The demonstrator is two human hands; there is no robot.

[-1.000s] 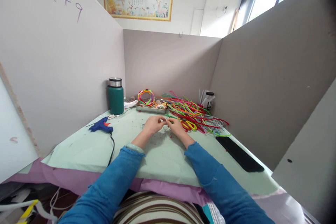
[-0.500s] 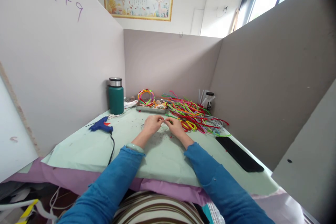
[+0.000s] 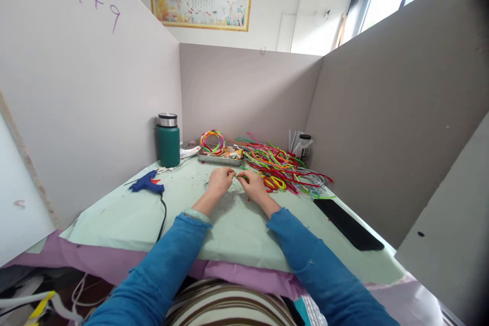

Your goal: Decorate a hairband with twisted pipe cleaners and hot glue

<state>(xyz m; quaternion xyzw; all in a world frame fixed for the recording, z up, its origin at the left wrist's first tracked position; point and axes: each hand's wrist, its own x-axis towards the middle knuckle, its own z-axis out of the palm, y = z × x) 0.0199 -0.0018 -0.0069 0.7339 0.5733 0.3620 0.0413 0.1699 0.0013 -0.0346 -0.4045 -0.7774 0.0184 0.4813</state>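
My left hand (image 3: 221,181) and my right hand (image 3: 252,184) meet above the middle of the table, thumbs and fingertips closed in a pinch. Between the fingertips shows a small green bit of pipe cleaner (image 3: 236,175); my fingers hide most of it. Just behind my right hand spreads a tangled pile of coloured pipe cleaners (image 3: 273,158). Beyond my left hand sits a metal tray (image 3: 219,159) with small pieces in it, and a ring of braided coloured pipe cleaners (image 3: 212,137) stands there.
A blue glue gun (image 3: 148,182) with a black cord lies on the left. Behind it stands a green bottle (image 3: 168,142). A flat black object (image 3: 347,224) lies on the right. Grey partitions (image 3: 248,81) enclose the pale green table covering (image 3: 244,244), with small scraps near my hands.
My fingertips have drawn slightly apart, the left hand moving a little left and the right hand turning slightly. More of the green bit shows between them.
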